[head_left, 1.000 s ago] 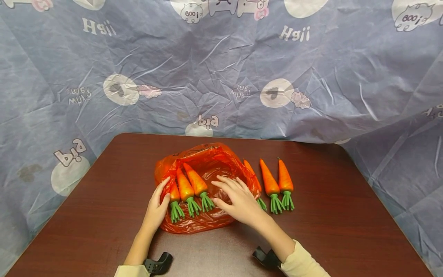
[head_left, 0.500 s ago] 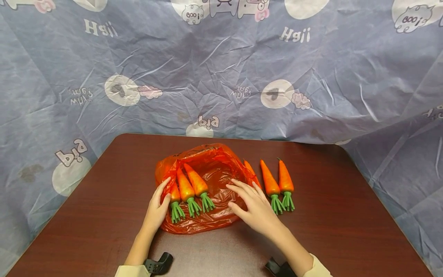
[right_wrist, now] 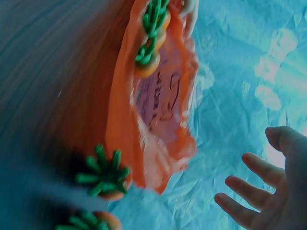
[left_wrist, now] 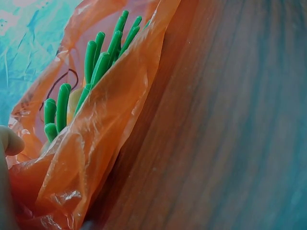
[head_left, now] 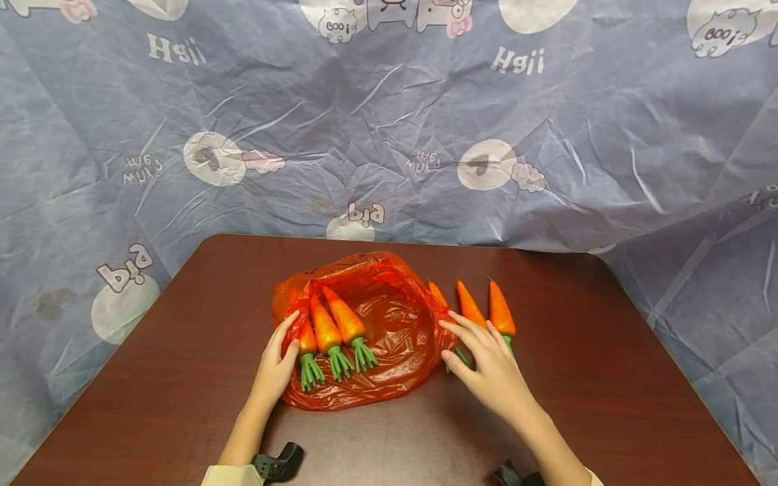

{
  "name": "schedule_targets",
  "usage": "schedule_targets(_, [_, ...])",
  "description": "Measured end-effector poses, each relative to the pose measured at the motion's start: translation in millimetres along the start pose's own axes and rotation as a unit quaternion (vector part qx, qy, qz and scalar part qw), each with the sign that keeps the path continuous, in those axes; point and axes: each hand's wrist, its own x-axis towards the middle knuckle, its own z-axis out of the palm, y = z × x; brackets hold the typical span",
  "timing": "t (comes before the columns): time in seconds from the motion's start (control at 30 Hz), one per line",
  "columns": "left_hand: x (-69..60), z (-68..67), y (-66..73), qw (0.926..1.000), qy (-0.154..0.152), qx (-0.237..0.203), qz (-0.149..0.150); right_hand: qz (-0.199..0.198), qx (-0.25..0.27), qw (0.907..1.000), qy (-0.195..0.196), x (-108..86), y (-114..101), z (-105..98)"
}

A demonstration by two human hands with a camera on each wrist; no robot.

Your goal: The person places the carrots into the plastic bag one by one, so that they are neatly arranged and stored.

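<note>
An orange-red plastic bag (head_left: 395, 371) lies with its mouth toward me. Three carrots (head_left: 326, 329) with green stalk ends rest side by side in its left part. My left hand (head_left: 275, 364) holds the bag's left rim, the thumb on the inner side near the carrots. Over the bag's right edge is my right hand (head_left: 497, 378), its fingers spread and nothing in its grasp. Beyond it three more carrots lie right of the bag; the rightmost carrot (head_left: 501, 309) shows best, and the hand hides parts of the others. In the right wrist view the fingers (right_wrist: 259, 170) are apart.
The brown table (head_left: 608, 378) has a far edge just behind the bag. A printed grey-blue cloth (head_left: 377, 121) hangs behind and beside it. Black wrist straps (head_left: 278, 463) sit on both forearms.
My right hand has moved right, from over the bag's open mouth to its right edge and the carrots there. My left hand has stayed at the left rim.
</note>
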Motion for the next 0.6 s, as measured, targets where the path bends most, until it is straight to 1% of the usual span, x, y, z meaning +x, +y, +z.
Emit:
schedule_targets(0.23, [-1.1, 0.0, -1.5, 1.0, 0.003, -0.002, -0.001, 0.06, 0.012, 0.998, -0.014, -0.2, 28.0, -2.1])
schedule_targets(0.43, [-0.8, 0.5, -1.7, 1.0, 0.002, -0.005, -0.001, 0.091, 0.0, 0.9958, -0.015, 1.1, 59.2, -2.7])
schedule_targets(0.6, [-0.4, 0.1, -1.7, 1.0, 0.003, -0.006, 0.003, 0.115, -0.009, 0.9929, -0.026, 2.1, 82.4, -4.6])
